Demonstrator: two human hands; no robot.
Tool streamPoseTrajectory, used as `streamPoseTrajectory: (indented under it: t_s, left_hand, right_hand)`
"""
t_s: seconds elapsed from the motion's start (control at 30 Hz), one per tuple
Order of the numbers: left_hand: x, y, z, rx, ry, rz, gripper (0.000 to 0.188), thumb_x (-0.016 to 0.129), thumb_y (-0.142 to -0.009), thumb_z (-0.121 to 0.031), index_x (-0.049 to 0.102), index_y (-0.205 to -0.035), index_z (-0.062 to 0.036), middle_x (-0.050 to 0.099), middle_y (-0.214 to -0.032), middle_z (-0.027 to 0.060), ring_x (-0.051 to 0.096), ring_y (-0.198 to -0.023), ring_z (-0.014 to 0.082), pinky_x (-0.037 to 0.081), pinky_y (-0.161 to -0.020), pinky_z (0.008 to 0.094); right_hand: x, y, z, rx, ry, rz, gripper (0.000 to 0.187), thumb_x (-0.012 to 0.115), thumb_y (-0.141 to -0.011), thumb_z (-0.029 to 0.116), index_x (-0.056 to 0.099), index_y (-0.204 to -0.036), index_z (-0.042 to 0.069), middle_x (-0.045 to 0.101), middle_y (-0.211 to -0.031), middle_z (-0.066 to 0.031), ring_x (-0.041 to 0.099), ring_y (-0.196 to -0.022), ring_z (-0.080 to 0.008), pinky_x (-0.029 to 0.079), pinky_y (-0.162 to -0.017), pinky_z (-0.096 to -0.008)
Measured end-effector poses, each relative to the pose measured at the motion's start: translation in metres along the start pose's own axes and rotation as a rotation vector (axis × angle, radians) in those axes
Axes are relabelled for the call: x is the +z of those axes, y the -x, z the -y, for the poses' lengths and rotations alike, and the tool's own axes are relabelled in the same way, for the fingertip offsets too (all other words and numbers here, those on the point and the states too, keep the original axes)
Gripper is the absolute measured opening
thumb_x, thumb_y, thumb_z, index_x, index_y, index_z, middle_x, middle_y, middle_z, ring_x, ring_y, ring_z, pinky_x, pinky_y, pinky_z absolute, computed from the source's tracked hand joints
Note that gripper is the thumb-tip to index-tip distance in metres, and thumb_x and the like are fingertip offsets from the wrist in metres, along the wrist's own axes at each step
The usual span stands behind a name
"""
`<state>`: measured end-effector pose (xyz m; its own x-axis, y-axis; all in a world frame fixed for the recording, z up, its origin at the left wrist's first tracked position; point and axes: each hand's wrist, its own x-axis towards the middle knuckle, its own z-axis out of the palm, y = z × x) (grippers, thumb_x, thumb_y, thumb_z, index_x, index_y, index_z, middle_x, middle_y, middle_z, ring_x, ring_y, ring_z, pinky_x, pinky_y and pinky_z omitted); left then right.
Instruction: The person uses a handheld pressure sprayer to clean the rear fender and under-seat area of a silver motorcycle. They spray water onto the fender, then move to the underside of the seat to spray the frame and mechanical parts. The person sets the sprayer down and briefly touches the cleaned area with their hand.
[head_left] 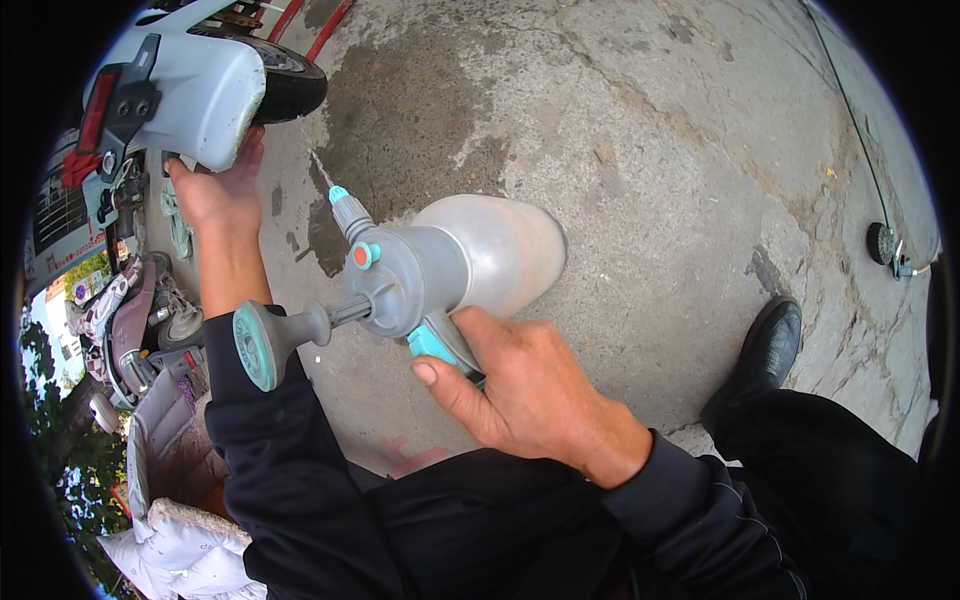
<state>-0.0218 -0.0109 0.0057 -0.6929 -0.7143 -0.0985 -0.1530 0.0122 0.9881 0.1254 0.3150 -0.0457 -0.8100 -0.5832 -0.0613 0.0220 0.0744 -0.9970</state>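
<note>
My right hand [530, 390] grips the handle of a pump sprayer [415, 275], its thumb by the turquoise trigger. The sprayer is tilted, its cloudy, pale bottle [510, 250] toward the right and its round-topped pump plunger [262, 345] toward the left. A thin streak of liquid shows at the turquoise nozzle tip [337, 193], which points up toward the scooter. My left hand [220, 195] holds the lower edge of a white rear mudguard [205, 100] at the upper left, with some fingers hidden behind it.
A black tyre [290, 80] shows beside the mudguard. Below it is a wet patch [400, 110] on cracked concrete. A parked scooter [130, 330] and a padded quilted cover [165, 450] are at the left. My shoe [770, 345] is at the right, near a small wheel [881, 243].
</note>
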Motion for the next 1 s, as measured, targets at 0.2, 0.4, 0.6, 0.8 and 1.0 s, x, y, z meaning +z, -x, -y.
streamPoseTrajectory:
  t_s: [0.2, 0.4, 0.6, 0.8, 1.0]
  left_hand:
    - [-0.008, -0.013, 0.001, 0.024, 0.014, -0.094, 0.082, 0.014, -0.108, -0.063, 0.048, -0.147, 0.0013, 0.063, -0.134, 0.0329, 0.063, -0.124, 0.0443, 0.047, -0.108, 0.0479]
    - [-0.014, -0.019, 0.015, 0.026, 0.043, -0.01, 0.067, 0.032, -0.109, -0.056, 0.038, -0.154, -0.007, 0.05, -0.148, 0.0262, 0.055, -0.128, 0.0496, 0.043, -0.109, 0.0557]
    - [-0.004, -0.019, 0.039, -0.099, 0.062, 0.027, 0.07, 0.037, -0.106, -0.049, 0.037, -0.147, 0.0073, 0.052, -0.143, 0.0369, 0.054, -0.132, 0.0487, 0.042, -0.116, 0.0525]
    - [-0.004, -0.019, 0.043, -0.098, 0.056, 0.061, 0.071, 0.036, -0.106, -0.047, 0.037, -0.144, 0.0127, 0.052, -0.141, 0.0401, 0.054, -0.134, 0.0505, 0.044, -0.117, 0.0535]
    - [-0.003, -0.018, 0.042, -0.098, 0.061, 0.097, 0.071, 0.035, -0.106, -0.046, 0.031, -0.149, 0.01, 0.05, -0.142, 0.0408, 0.051, -0.135, 0.0511, 0.039, -0.119, 0.0538]
  right_hand:
    - [0.002, 0.0, 0.0, -0.089, -0.002, -0.053, 0.045, 0.067, -0.1, 0.039, 0.061, -0.098, -0.006, 0.061, -0.062, -0.0213, 0.066, -0.055, -0.0397, 0.052, -0.053, -0.0458]
    - [0.002, 0.0, -0.001, -0.05, -0.002, 0.005, 0.052, 0.066, -0.101, 0.045, 0.061, -0.097, -0.006, 0.06, -0.061, -0.0212, 0.065, -0.055, -0.0407, 0.052, -0.053, -0.0462]
    - [-0.002, 0.0, -0.002, -0.02, 0.009, 0.018, 0.054, 0.066, -0.101, 0.048, 0.061, -0.095, -0.006, 0.059, -0.059, -0.0212, 0.065, -0.055, -0.0412, 0.051, -0.053, -0.0472]
    - [-0.002, 0.0, -0.002, -0.021, 0.014, 0.004, 0.056, 0.066, -0.101, 0.049, 0.061, -0.096, -0.007, 0.058, -0.058, -0.0207, 0.065, -0.053, -0.0408, 0.051, -0.052, -0.0467]
    - [-0.004, 0.0, -0.002, -0.031, 0.015, 0.007, 0.056, 0.065, -0.101, 0.048, 0.061, -0.097, -0.008, 0.058, -0.056, -0.0195, 0.065, -0.052, -0.0391, 0.051, -0.051, -0.0455]
